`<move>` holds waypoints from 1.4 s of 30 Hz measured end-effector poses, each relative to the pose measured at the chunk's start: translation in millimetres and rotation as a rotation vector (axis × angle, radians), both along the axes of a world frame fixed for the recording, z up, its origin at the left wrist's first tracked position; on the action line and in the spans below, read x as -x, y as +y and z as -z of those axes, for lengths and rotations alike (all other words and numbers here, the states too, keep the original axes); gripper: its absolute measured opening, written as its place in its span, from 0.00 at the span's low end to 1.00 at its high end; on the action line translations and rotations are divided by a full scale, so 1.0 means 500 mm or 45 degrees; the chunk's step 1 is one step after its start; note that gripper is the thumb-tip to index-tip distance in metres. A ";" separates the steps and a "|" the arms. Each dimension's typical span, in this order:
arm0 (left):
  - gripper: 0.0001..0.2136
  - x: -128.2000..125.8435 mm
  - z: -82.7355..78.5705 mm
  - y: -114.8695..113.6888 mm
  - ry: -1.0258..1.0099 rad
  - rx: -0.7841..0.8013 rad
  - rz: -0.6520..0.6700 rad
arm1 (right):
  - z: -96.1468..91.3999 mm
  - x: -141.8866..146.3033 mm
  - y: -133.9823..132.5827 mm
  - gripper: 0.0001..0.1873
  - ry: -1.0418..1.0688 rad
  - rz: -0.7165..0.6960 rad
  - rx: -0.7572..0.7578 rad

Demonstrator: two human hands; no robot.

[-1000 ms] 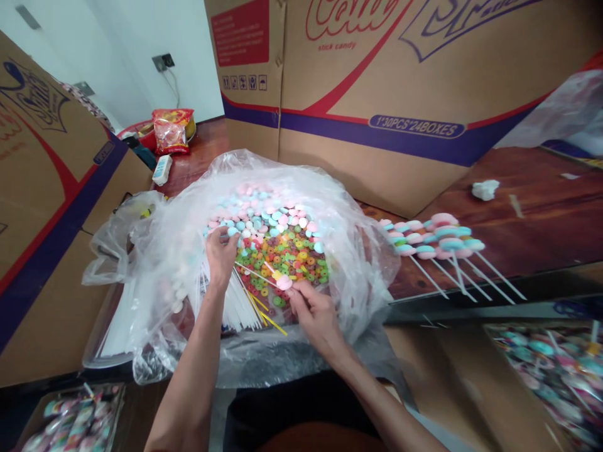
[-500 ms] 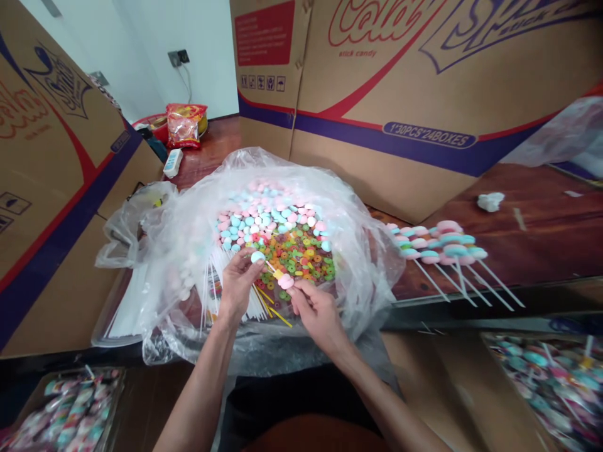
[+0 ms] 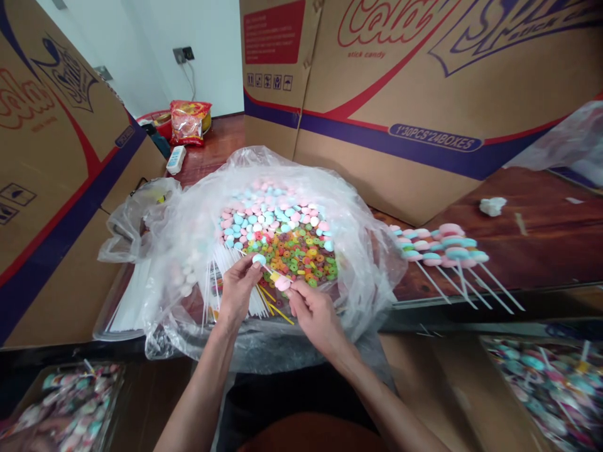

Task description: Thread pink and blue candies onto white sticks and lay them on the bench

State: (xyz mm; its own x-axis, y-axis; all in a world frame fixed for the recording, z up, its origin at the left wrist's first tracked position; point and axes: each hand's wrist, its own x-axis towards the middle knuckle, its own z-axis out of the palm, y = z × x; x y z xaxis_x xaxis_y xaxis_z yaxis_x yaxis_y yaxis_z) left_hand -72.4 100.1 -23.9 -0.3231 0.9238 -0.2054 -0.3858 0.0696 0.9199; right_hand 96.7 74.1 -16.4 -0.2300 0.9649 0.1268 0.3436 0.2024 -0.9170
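My left hand (image 3: 239,285) pinches a round blue-and-white marshmallow (image 3: 259,259) between thumb and fingertips. My right hand (image 3: 313,307) is closed on a thin white candy stick (image 3: 268,270) that carries a pink marshmallow (image 3: 283,284) and a small yellow piece (image 3: 274,276). The stick's far end points at the blue marshmallow; whether it has entered cannot be made out. Both hands hover over a clear plastic bag (image 3: 362,251) holding pink, blue and white marshmallows (image 3: 264,216), colourful ring candies (image 3: 306,254) and white sticks (image 3: 230,276).
Filled marshmallow sticks (image 3: 450,245) lie at the table's right edge. Large cardboard boxes (image 3: 367,150) stand behind and at left. Boxes of wrapped candy (image 3: 556,376) sit low on both sides; a blurred shape like another person's hand (image 3: 35,434) is at lower left. A red packet (image 3: 188,122) lies behind.
The stick with the pink marshmallow has tilted and shifted slightly left, nearer the blue one. The view has moved slightly. A blurred, hand-like shape has appeared at lower left.
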 end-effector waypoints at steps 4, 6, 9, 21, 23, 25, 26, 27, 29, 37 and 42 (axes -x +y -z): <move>0.20 -0.005 0.003 -0.003 0.065 -0.046 -0.010 | -0.002 0.001 0.001 0.15 -0.021 0.003 -0.025; 0.19 -0.007 0.003 -0.004 0.113 -0.067 -0.027 | -0.004 -0.001 0.003 0.15 -0.037 -0.022 -0.025; 0.17 -0.010 0.003 -0.004 0.254 -0.109 -0.048 | -0.006 -0.002 0.007 0.15 -0.067 -0.040 -0.038; 0.10 -0.017 0.003 -0.013 0.925 -0.289 0.034 | 0.011 0.021 -0.005 0.13 0.052 0.105 0.048; 0.10 -0.021 0.001 -0.015 0.936 -0.294 0.059 | 0.014 0.024 -0.006 0.13 0.059 0.120 0.042; 0.11 -0.028 0.000 -0.018 0.931 -0.284 0.088 | 0.018 0.028 -0.004 0.14 0.066 0.121 0.037; 0.12 -0.032 0.000 -0.020 0.920 -0.280 0.114 | 0.020 0.030 -0.002 0.14 0.075 0.121 0.043; 0.12 -0.036 0.000 -0.024 0.905 -0.277 0.144 | 0.021 0.032 0.001 0.14 0.085 0.123 0.055; 0.13 -0.042 -0.001 -0.032 0.868 -0.269 0.195 | 0.023 0.034 0.007 0.14 0.095 0.136 0.084; 0.15 -0.038 -0.025 0.011 0.819 -0.206 0.221 | 0.005 0.000 0.018 0.17 0.014 0.194 0.017; 0.10 -0.044 -0.039 0.110 1.476 -0.176 0.154 | 0.018 -0.029 0.013 0.18 0.059 0.302 0.028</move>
